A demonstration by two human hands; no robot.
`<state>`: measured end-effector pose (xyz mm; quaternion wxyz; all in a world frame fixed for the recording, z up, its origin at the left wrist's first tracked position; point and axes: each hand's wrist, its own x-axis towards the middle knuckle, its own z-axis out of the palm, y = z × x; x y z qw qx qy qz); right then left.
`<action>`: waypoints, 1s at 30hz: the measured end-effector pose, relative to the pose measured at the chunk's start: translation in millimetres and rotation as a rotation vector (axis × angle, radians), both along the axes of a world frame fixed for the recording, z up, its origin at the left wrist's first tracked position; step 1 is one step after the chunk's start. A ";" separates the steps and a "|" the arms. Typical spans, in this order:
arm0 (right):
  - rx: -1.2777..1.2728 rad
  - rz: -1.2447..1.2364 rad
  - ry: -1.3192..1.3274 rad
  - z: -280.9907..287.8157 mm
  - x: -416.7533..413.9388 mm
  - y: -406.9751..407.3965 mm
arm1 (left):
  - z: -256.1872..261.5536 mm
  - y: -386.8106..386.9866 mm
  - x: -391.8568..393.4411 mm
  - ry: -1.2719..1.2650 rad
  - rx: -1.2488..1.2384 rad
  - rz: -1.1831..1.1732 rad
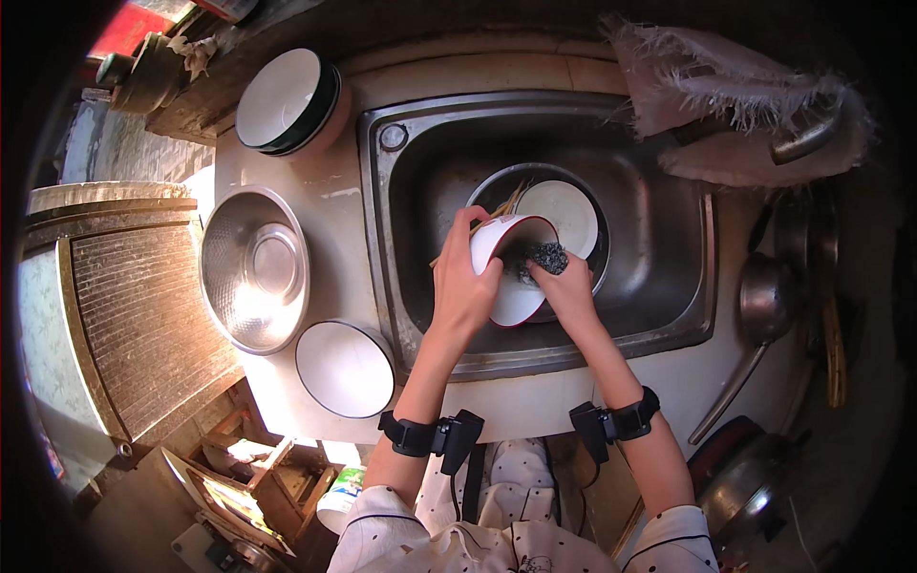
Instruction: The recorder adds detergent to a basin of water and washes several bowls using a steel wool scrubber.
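My left hand [462, 283] grips a white bowl with a red rim [512, 304], tilted on its side above the sink. Pressed to the inside of that bowl is a dark steel-wool scrubber [548, 258], held in my right hand [569, 286]. Beneath them, a round metal basin [605, 243] stands in the stainless-steel sink [645, 301]. A white dish [562, 215] lies in the basin. Beside it, wooden chopsticks [512, 197] lean out, partly hidden by my left hand and the bowl.
Left of the sink stand stacked bowls [279, 100], a metal colander-like basin [251, 272] and a white enamel bowl [344, 369]. A frayed cloth [716, 86] hangs around the faucet [809, 140] at the right. A metal ladle [766, 301] lies on the right counter.
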<state>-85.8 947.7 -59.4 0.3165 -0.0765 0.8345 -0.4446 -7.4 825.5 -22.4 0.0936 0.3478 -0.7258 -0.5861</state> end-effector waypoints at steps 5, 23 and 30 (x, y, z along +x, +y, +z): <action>-0.171 -0.157 -0.238 -15.2 26.6 13.2 | -2.8 6.6 -1.1 0.086 -0.200 0.020; -0.259 0.443 0.404 19.4 -34.0 -8.6 | -12.8 -0.8 11.9 -0.134 0.177 0.007; -0.224 0.482 0.375 41.7 -35.7 12.0 | -16.8 -2.7 19.9 -0.146 0.328 0.008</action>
